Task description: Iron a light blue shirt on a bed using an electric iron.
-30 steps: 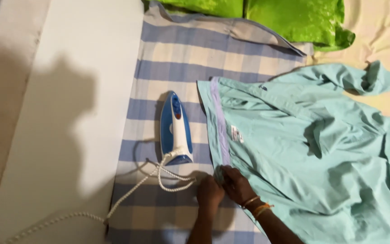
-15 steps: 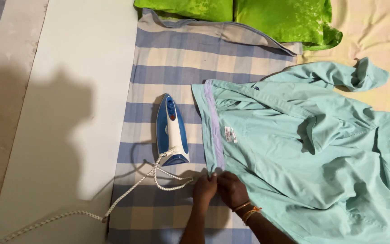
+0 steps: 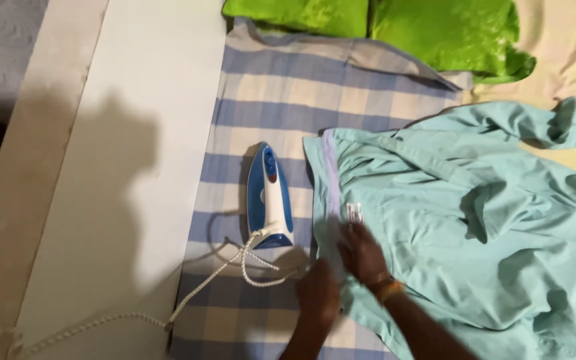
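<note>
A light teal shirt [image 3: 475, 233] lies spread over a blue and cream checked cloth [image 3: 288, 93]. My right hand [image 3: 361, 253] rests flat on the shirt's left edge strip, just below a small white label. My left hand [image 3: 318, 293] is at the lower corner of that same edge; blur hides whether it pinches the fabric. A blue and white iron [image 3: 269, 197] lies flat on the checked cloth just left of the shirt, about a hand's width from my hands. Its white braided cord [image 3: 201, 287] loops near my left hand and runs off to the lower left.
Two bright green cushions [image 3: 381, 23] lie at the top edge of the checked cloth. A white surface [image 3: 141, 133] borders the cloth on the left, with a cream sheet [image 3: 568, 53] at the upper right. A dark gap shows at the far left.
My right hand has slid up along the shirt's left edge, away from the left hand. The view has shifted slightly. The iron has not moved.
</note>
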